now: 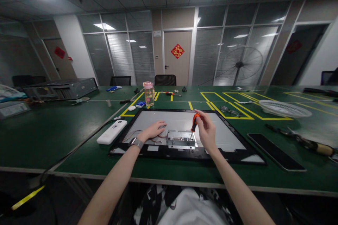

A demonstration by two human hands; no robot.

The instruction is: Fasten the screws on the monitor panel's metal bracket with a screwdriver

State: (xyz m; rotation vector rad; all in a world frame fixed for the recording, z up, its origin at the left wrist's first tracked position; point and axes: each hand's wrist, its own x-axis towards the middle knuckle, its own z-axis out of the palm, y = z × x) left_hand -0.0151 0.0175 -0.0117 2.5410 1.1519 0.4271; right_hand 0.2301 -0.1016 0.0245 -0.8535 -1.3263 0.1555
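**Screwdriver set to the metal bracket on the flat panel**

Take the flat panel [223, 135] as the dial, twelve pointing away from the person. The step in hand looks like screw work at the metal bracket [174, 134], which sits near six o'clock; whether a screw is being loosened or tightened cannot be told. The right hand [207, 132] grips the orange-and-black screwdriver [194, 122], its shaft pointing down at the bracket's three o'clock end. The left hand [153, 130] is spread over the panel at about nine o'clock, with no object seen in its grasp; whether it presses on the surface is unclear. The next move probably calls for a seated tip, a nearly upright shaft and a steady bracket.

The panel lies flat on the green table [87, 132], its pale sheet edged by a black frame. The bracket is silvery, and thin wires [158, 137] run from its nine o'clock side.
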